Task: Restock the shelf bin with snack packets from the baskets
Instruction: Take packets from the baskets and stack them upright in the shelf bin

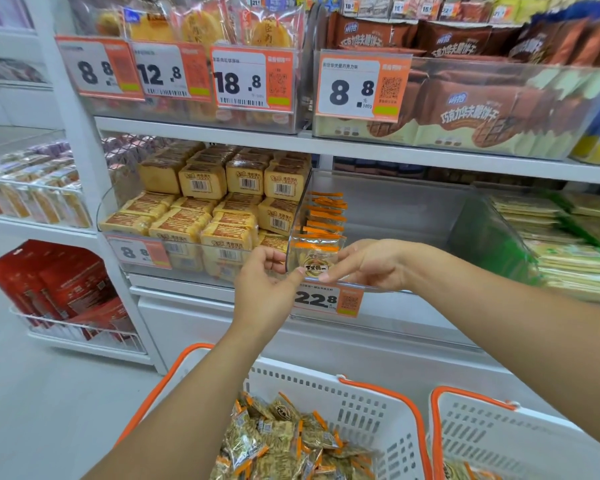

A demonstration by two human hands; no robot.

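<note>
A clear shelf bin (pixel 395 216) on the middle shelf holds a row of orange-edged snack packets (pixel 324 220) standing along its left wall; the rest of the bin is bare. My left hand (pixel 267 285) and my right hand (pixel 371 263) both pinch the frontmost packet (pixel 317 258) at the bin's front left corner, left hand on its left edge, right hand on its right. Below, a white basket with orange handles (pixel 361 403) holds several loose packets (pixel 284 441). A second basket (pixel 499 434) sits at the lower right, with a few packets showing at its bottom.
A price tag reading 22.8 (pixel 326 299) hangs on the bin front. A bin of yellow cake packs (pixel 215 209) sits to the left, green-and-cream packs (pixel 568 244) to the right. Chocolate wafer bags (pixel 465 109) fill the shelf above. Red boxes (pixel 59 285) stand low at the left.
</note>
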